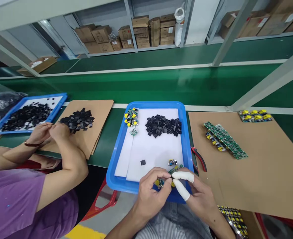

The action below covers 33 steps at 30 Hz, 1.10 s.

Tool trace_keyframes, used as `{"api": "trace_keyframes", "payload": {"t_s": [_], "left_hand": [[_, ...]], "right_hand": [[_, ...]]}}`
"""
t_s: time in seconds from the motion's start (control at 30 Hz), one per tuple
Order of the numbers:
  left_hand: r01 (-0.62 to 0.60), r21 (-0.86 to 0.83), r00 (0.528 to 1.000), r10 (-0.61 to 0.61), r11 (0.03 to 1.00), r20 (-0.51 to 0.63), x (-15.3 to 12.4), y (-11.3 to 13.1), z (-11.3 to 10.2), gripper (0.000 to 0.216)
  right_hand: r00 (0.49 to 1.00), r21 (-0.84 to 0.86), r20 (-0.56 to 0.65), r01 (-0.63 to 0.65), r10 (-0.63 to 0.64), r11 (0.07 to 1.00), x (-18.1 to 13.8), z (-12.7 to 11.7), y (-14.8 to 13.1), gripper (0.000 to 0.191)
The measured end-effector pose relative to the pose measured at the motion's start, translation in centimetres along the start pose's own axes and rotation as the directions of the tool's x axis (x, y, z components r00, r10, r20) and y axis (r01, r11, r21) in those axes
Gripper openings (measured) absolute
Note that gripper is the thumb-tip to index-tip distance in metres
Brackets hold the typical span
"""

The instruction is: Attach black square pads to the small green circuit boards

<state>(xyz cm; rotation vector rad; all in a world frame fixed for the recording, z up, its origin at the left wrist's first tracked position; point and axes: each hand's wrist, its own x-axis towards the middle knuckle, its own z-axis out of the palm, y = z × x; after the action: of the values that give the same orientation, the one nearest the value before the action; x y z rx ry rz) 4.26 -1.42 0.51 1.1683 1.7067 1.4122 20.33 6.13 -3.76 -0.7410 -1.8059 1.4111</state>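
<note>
My left hand (154, 189) and my right hand (195, 191) meet over the near edge of a blue tray (112, 166). Thumb and index finger of each are pinched together, tip to tip, around something small and dark that I cannot make out. White finger cots cover the right thumb and index finger. Partly hidden beneath my fingers are circuit boards with yellow parts (159, 182). Just beyond lies a small board piece (172, 162), and a single black square piece (143, 162) rests to the left. A heap of black square pieces (162, 126) fills the tray's upper part.
Boards with yellow parts (131, 117) sit in the tray's far left corner. Red-handled pliers (200, 158) lie right of the tray, beside cardboard (256, 179) bearing green circuit boards (226, 141). At left, a co-worker's hands (49, 131) work near another black heap (79, 120).
</note>
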Motion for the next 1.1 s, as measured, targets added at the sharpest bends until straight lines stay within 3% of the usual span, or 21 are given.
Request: {"api": "trace_keyframes", "payload": {"t_s": [0.13,0.3,0.5,0.63,0.73,1.0,1.1], "left_hand": [[0.13,-0.218,0.992,-0.126,0.967,0.03,0.0,-0.1,-0.3,0.01],[0.298,-0.518,0.952,-0.209,0.802,0.225,0.0,-0.5,-0.7,0.005],[0.243,-0.399,0.967,-0.19,0.884,0.169,0.2,-0.7,-1.1,0.007],[0.324,-0.422,0.942,-0.249,0.847,0.223,0.1,-0.8,-1.4,0.014],[0.309,-0.439,0.945,-0.222,0.843,0.239,-0.1,-1.1,-1.5,0.015],[0.096,-0.345,0.992,-0.06,0.934,0.114,-0.6,-0.6,-1.0,0.019],[0.072,-0.308,0.995,-0.045,0.949,0.094,-0.6,-0.5,-0.9,0.016]], "right_hand": [[0.997,0.113,0.076,-0.034,0.025,0.993,1.0,-0.6,-1.5,0.036],[0.974,0.278,0.192,-0.171,0.12,0.945,1.2,-1.2,-2.0,0.035],[0.975,0.247,0.171,-0.183,0.143,0.952,1.4,-1.2,-2.3,0.028],[0.969,0.29,0.178,-0.216,0.169,0.932,1.7,-1.0,-2.5,0.023],[0.968,0.283,0.169,-0.23,0.187,0.931,1.8,-0.8,-2.4,0.021],[1.0,0.019,-0.014,0.021,-0.02,1.0,1.2,0.4,-2.6,0.025],[0.993,-0.025,-0.048,0.107,-0.108,0.994,1.0,0.9,-2.7,0.029]]}}
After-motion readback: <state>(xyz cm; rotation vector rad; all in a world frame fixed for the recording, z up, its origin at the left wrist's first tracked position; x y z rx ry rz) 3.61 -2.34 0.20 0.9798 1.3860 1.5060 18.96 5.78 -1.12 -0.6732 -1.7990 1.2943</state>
